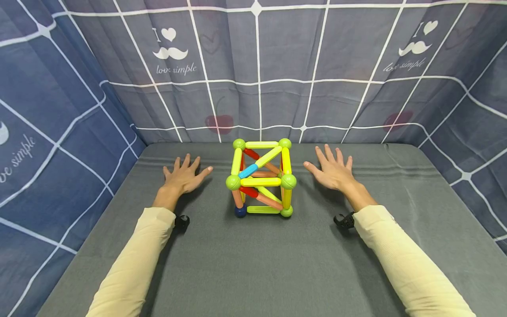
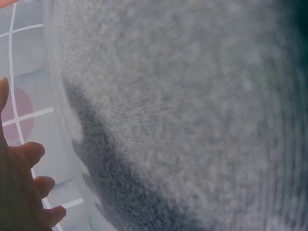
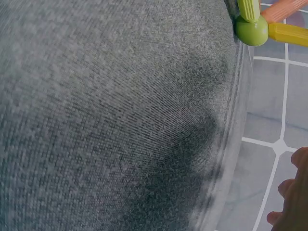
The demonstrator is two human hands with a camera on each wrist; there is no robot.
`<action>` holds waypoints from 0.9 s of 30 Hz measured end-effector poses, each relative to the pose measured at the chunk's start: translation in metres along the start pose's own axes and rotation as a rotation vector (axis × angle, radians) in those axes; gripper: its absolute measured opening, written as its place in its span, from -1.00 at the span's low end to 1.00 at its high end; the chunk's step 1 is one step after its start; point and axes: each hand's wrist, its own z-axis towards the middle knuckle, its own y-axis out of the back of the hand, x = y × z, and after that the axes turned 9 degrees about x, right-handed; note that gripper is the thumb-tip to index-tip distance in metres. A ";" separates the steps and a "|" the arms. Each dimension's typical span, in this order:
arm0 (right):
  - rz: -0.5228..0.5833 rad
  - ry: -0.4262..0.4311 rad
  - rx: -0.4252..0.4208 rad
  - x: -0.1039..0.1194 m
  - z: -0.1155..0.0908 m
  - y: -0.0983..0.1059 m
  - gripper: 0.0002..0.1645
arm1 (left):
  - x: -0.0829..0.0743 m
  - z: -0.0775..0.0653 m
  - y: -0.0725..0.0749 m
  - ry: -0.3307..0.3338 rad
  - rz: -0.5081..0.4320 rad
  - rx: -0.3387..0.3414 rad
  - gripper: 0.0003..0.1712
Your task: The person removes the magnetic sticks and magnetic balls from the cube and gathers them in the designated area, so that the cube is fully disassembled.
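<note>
Cube [image 1: 261, 178]: stood near the surface [image 1: 253, 264] far edge, mid-width.
Left hand [image 1: 184, 176]: flat, fingers spread, empty, beside cube.
Right hand [image 1: 332, 171]: same, opposite side.

Left hand [image 2: 17, 187] with relaxed fingers [image 2: 31, 153] beside grey cloth [image 2: 192, 120].

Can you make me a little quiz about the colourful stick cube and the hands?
1. True or false: the left hand grips the cube of plastic rods and balls.
2. Which bottom corner ball differs from the green ones? A) dark blue ball B) a red one C) a white one
3. Fill in: the right hand rests flat on the grey ____.

Key: 1 false, both hands lie apart from the cube. 2 A. 3 cloth.
</note>
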 end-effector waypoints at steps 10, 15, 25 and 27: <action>0.145 0.201 -0.239 0.014 -0.022 0.003 -0.14 | -0.010 -0.013 0.004 -0.117 -0.199 -0.012 0.07; 0.367 0.349 -0.360 0.037 -0.053 0.006 -0.44 | -0.035 -0.041 0.012 -0.273 -0.563 -0.034 -0.07; 0.595 0.459 -0.256 0.083 -0.099 0.003 -0.64 | -0.089 -0.101 0.004 -0.553 -0.947 0.043 -0.32; 0.628 0.464 -0.213 0.087 -0.101 0.002 -0.64 | -0.094 -0.105 0.001 -0.568 -0.917 0.003 -0.33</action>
